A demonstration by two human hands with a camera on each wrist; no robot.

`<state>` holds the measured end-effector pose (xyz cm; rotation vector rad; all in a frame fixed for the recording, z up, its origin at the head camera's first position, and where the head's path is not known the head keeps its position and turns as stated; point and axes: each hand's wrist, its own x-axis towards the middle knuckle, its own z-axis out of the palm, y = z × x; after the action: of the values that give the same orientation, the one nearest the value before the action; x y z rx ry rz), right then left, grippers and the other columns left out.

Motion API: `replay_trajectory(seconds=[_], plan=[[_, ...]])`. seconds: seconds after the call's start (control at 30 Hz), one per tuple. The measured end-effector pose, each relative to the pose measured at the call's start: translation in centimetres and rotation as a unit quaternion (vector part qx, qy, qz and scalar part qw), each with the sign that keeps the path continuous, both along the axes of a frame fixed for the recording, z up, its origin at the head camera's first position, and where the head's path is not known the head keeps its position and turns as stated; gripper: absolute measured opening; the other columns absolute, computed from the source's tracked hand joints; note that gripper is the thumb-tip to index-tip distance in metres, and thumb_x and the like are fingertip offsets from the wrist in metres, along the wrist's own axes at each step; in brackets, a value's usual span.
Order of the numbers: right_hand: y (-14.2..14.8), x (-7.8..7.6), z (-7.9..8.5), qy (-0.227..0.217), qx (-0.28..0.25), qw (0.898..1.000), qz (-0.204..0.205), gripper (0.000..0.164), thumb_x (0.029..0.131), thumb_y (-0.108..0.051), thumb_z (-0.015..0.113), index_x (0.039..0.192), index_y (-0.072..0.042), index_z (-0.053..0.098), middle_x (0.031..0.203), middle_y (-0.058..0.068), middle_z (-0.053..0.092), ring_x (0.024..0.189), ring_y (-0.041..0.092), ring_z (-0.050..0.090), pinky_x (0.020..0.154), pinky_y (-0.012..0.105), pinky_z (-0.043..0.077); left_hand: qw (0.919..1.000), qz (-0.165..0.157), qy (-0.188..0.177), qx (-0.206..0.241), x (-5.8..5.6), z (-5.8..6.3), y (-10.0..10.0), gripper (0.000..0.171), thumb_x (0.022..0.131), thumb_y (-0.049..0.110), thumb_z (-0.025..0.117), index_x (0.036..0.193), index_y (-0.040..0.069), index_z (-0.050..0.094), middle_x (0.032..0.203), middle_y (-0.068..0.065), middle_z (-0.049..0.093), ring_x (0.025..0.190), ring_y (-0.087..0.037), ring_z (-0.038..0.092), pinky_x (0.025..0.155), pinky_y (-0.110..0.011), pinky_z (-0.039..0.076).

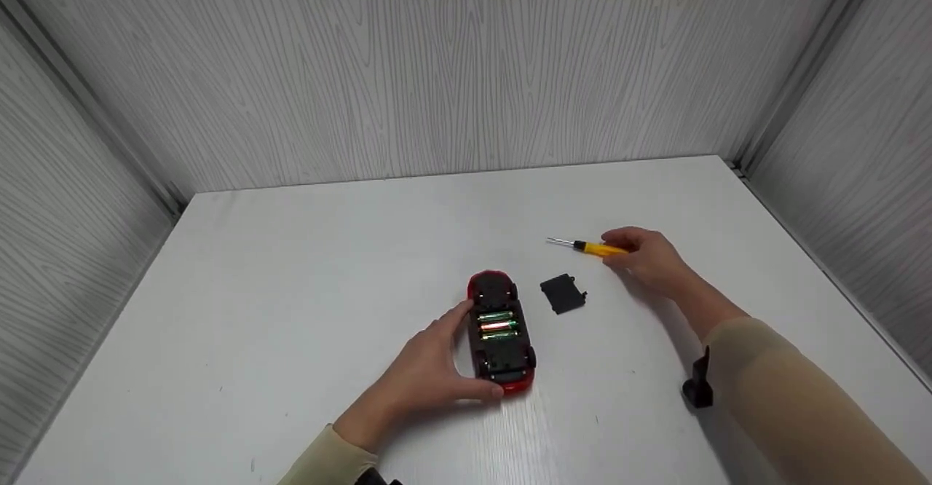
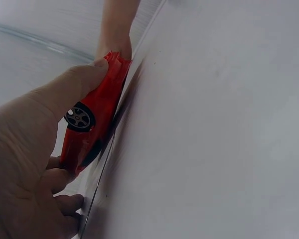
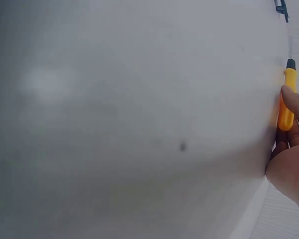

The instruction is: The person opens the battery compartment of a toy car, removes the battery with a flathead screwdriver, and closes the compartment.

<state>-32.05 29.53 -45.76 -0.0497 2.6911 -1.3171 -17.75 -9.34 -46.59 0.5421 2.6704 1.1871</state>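
A red toy car (image 1: 504, 360) lies upside down on the white table, its dark underside facing up. Three batteries (image 1: 498, 326) show side by side in its uncovered battery compartment. My left hand (image 1: 426, 370) grips the car, thumb at the near end and fingers along the left side. In the left wrist view, the car's red body (image 2: 100, 102) and one wheel (image 2: 79, 118) show beside the thumb. Farther right, my right hand (image 1: 650, 261) pinches the yellow handle of a screwdriver (image 1: 593, 249), whose shaft points left. The right wrist view shows the thumb against that handle (image 3: 289, 82).
A small black battery cover (image 1: 563, 294) lies on the table between the car and my right hand. Grey wood-grain panels (image 1: 451, 70) enclose the white table (image 1: 328, 252) at the back and both sides.
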Motion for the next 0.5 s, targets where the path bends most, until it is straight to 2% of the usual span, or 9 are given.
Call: replay_trajectory(seconds=[0.13, 0.37, 0.5], plan=[[-0.14, -0.05, -0.02, 0.002, 0.003, 1.0, -0.005, 0.043, 0.102, -0.01, 0.071, 0.144, -0.007, 0.063, 0.141, 0.018, 0.061, 0.128, 0.034, 0.054, 0.115, 0.046, 0.042, 1.0, -0.002, 0.003, -0.001, 0.06, 0.01, -0.06, 0.128, 0.065, 0.064, 0.095, 0.168, 0.021, 0.032, 0.164, -0.003, 0.045, 0.15, -0.025, 0.042, 0.12, -0.05, 0.037], [-0.28, -0.13, -0.08, 0.005, 0.005, 1.0, -0.008, 0.041, 0.102, -0.01, 0.07, 0.142, -0.007, 0.064, 0.14, 0.018, 0.062, 0.127, 0.034, 0.054, 0.114, 0.046, 0.043, 1.0, 0.003, 0.001, -0.002, 0.27, 0.05, -0.14, 0.127, 0.064, 0.062, 0.095, 0.168, 0.024, 0.032, 0.164, -0.001, 0.045, 0.149, -0.024, 0.042, 0.12, -0.05, 0.037], [-0.23, -0.09, -0.08, -0.002, -0.01, 1.0, -0.019, 0.04, 0.103, -0.013, 0.07, 0.142, -0.008, 0.064, 0.141, 0.015, 0.061, 0.128, 0.032, 0.054, 0.114, 0.044, 0.043, 1.0, 0.001, 0.006, -0.002, 0.3, -0.01, -0.13, 0.127, 0.065, 0.063, 0.095, 0.168, 0.024, 0.032, 0.163, 0.0, 0.045, 0.149, -0.023, 0.043, 0.12, -0.049, 0.038]])
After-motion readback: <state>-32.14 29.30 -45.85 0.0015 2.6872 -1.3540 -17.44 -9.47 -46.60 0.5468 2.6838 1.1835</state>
